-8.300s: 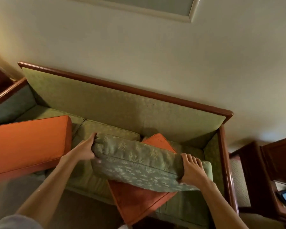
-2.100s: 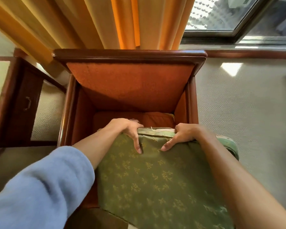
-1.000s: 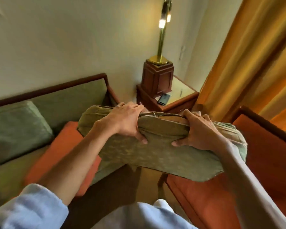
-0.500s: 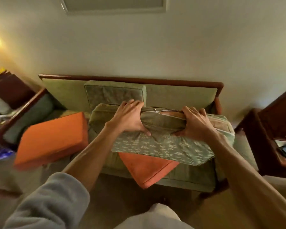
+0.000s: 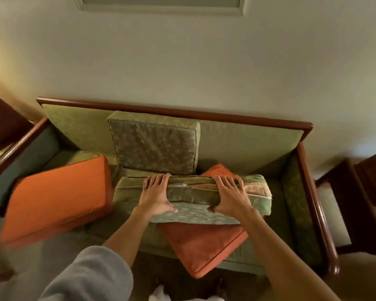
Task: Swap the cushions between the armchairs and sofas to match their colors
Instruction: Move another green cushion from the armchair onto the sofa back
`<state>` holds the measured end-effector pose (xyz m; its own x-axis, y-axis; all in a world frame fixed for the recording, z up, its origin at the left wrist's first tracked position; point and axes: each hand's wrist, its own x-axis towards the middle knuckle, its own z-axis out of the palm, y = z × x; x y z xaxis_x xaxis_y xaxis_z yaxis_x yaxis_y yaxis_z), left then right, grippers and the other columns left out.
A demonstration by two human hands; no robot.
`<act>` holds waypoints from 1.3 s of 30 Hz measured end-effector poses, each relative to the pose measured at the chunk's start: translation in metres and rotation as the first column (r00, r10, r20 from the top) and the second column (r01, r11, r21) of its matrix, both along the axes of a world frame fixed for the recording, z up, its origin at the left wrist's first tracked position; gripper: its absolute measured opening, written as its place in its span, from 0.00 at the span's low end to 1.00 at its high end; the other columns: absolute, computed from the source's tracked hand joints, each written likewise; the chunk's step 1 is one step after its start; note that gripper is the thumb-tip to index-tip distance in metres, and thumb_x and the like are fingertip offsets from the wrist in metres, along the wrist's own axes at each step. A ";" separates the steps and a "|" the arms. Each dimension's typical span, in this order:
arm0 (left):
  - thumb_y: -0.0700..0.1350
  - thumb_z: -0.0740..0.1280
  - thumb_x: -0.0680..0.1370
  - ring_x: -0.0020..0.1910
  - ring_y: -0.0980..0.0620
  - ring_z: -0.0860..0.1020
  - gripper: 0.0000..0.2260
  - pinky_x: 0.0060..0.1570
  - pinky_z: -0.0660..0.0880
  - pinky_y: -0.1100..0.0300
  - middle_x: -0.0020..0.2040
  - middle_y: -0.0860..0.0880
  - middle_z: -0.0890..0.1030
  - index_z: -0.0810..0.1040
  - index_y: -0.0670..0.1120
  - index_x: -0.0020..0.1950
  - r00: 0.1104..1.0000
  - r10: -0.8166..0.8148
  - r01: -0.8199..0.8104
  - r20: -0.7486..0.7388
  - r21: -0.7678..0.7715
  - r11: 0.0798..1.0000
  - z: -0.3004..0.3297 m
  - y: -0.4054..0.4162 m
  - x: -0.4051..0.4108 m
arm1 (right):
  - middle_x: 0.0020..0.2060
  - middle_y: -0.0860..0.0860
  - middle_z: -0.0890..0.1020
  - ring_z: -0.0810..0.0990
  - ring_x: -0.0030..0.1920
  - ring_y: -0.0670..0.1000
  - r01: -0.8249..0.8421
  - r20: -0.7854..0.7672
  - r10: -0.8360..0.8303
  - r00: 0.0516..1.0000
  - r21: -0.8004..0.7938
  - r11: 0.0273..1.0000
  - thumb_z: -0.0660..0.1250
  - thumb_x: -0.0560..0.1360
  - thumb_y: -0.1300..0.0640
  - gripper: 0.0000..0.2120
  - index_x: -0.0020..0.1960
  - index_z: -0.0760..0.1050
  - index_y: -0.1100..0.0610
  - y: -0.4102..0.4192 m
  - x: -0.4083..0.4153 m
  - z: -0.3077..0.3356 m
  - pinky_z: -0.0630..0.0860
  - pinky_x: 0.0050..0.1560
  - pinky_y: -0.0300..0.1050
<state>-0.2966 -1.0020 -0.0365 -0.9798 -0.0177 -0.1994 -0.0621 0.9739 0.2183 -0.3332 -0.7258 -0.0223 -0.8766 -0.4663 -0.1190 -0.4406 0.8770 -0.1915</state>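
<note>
hands: both (image 5: 155, 197) (image 5: 231, 197), fingers gripping green cushion (image 5: 204, 198)
risk: probably lands crooked on orange cushion (image 5: 204, 246) near sofa (image 5: 237, 140) front edge, slides off

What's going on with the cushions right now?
Both hands, left and right, grip green cushion over green sofa. Orange cushion underneath, in the way. Another orange cushion at left.

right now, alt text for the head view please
Both hands, left hand and right hand, hold a green cushion over a green sofa. An orange cushion lies under it, another orange cushion at left, a green back cushion behind.
</note>
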 end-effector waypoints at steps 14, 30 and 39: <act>0.68 0.79 0.55 0.76 0.47 0.58 0.58 0.77 0.49 0.47 0.75 0.51 0.62 0.56 0.53 0.77 0.999 -0.002 0.003 -0.045 0.029 1.000 -0.011 0.002 -0.025 | 0.79 0.49 0.38 0.39 0.79 0.55 0.260 0.241 -0.267 0.933 0.060 0.964 0.82 0.61 0.50 0.62 0.80 0.41 0.51 0.112 -0.030 -0.003 0.59 0.75 0.64; 0.54 0.73 0.73 0.79 0.34 0.53 0.49 0.78 0.43 0.40 0.79 0.34 0.56 0.47 0.36 0.80 0.963 -0.270 0.259 -0.008 -0.256 0.931 -0.009 0.329 -0.067 | 0.72 0.61 0.69 0.64 0.72 0.63 0.035 0.050 -0.022 0.999 -0.275 0.961 0.64 0.77 0.50 0.32 0.76 0.59 0.60 0.172 -0.054 -0.054 0.55 0.74 0.51; 0.56 0.79 0.65 0.71 0.42 0.66 0.53 0.75 0.56 0.45 0.71 0.41 0.70 0.54 0.38 0.80 0.915 -0.377 0.338 -0.141 -0.240 0.910 0.017 0.293 -0.077 | 0.62 0.45 0.72 0.75 0.62 0.52 0.188 0.151 -0.138 0.979 -0.397 0.898 0.79 0.59 0.46 0.46 0.72 0.63 0.52 0.160 -0.051 -0.013 0.73 0.60 0.56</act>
<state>-0.3734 -0.7086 -0.0197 -0.9465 0.3189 -0.0495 0.3200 0.9473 -0.0154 -0.3846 -0.5656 -0.0351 -0.9360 -0.3477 -0.0546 -0.2513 0.7688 -0.5880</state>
